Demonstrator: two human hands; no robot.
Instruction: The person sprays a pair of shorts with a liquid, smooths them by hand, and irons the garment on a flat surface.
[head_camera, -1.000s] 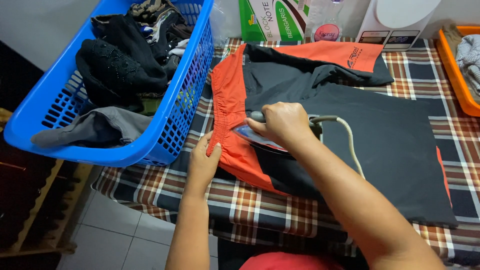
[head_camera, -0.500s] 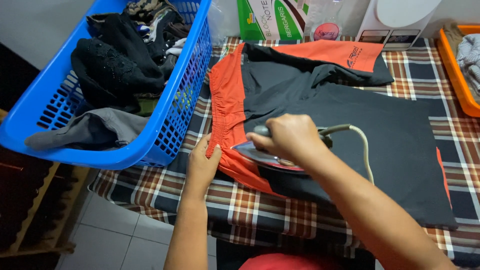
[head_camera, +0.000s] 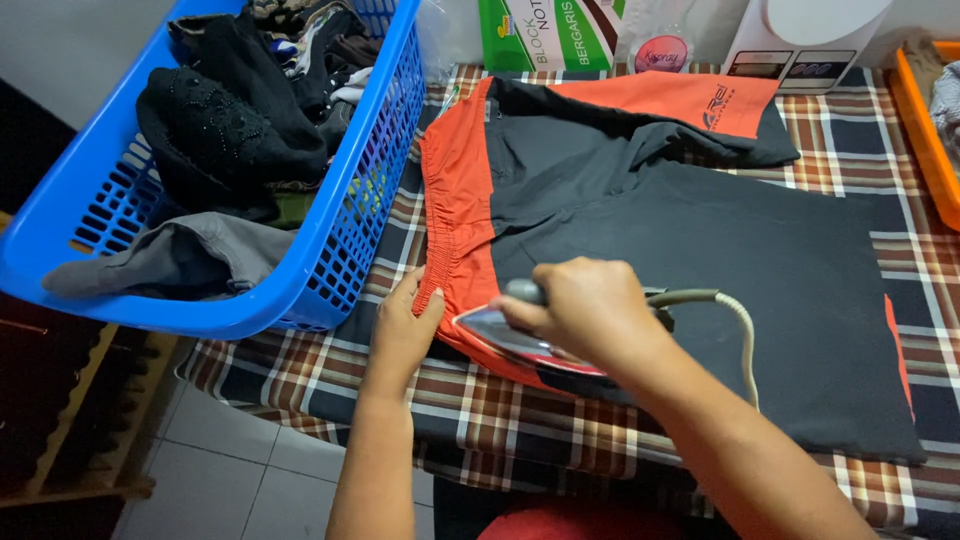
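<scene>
A home laundry corner is showing: blue laundry basket (head_camera: 330, 250) brimming with clothes, checked ironing cloth (head_camera: 400, 370) covering the bench, tiled floor (head_camera: 250, 450) lying below

Right hand (head_camera: 590, 315) hides most of the iron (head_camera: 520, 335) (soleplate perhaps visible); orange tray (head_camera: 915, 120) cropped.

1. The iron (head_camera: 520, 335) is seen with a glossy, smooth metal sole and a smooth plastic handle.
2. The shorts (head_camera: 650, 230) are made of matt black and orange cloth.
3. The table (head_camera: 850, 130) is covered by a matt checked cloth.
4. The laundry basket (head_camera: 350, 230) is moulded of glossy blue plastic lattice.
5. The cord (head_camera: 735, 320) is sheathed in matt grey.
</scene>
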